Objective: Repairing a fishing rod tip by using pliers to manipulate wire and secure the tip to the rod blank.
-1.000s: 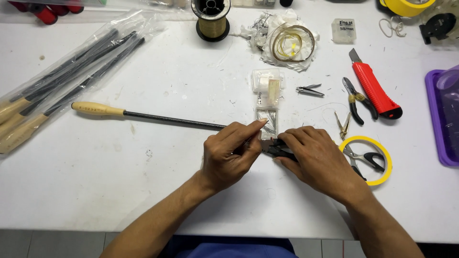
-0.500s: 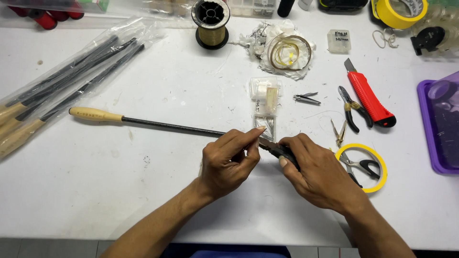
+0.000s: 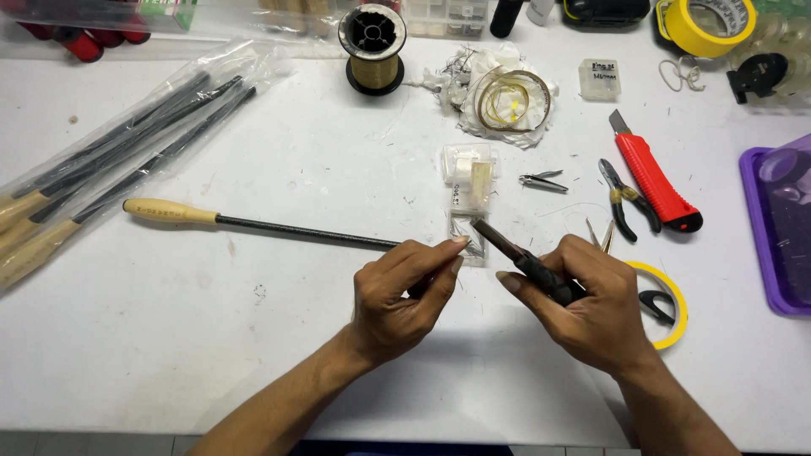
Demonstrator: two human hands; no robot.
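My left hand (image 3: 404,295) grips the thin end of a long black rod (image 3: 304,230) with a pale wooden handle (image 3: 169,211) that lies across the white table (image 3: 169,338) to the left. My right hand (image 3: 583,308) holds dark pliers (image 3: 517,258), whose jaws point up and left toward my left fingertips. Just behind the hands lies a small clear bag of metal parts (image 3: 467,226). The rod's tip is hidden inside my left fingers.
A plastic bag of similar rods (image 3: 101,169) lies at the left. Behind are a spool of gold thread (image 3: 372,38), a coil on white cloth (image 3: 507,97), a red utility knife (image 3: 652,181), small pliers (image 3: 625,203), a yellow tape ring (image 3: 667,300) and a purple tray (image 3: 781,228).
My hands have drawn slightly apart. The pliers' jaws now stand clear of my left fingers and point up-left, where before both hands were pressed together over the rod's end.
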